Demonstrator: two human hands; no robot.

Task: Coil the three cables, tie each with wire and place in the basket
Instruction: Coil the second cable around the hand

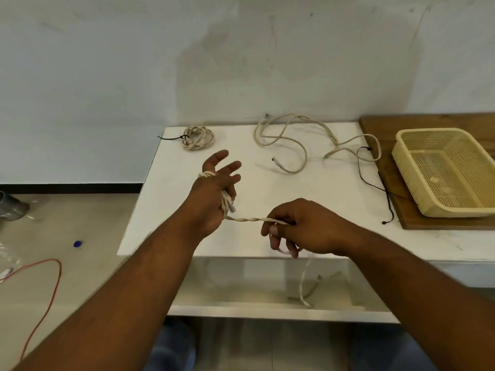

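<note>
Centrally, a beige cable stretches taut between both hands above the white table. Its turns wrap the left hand, whose fingers spread wide, a plug dangling at the palm. At 3 o'clock from it, the right hand pinches the cable, the slack dropping below the table edge. At 12 o'clock lies a loose cable; at 11, a tied coil. At 2 o'clock sit a black wire and the yellow basket.
</note>
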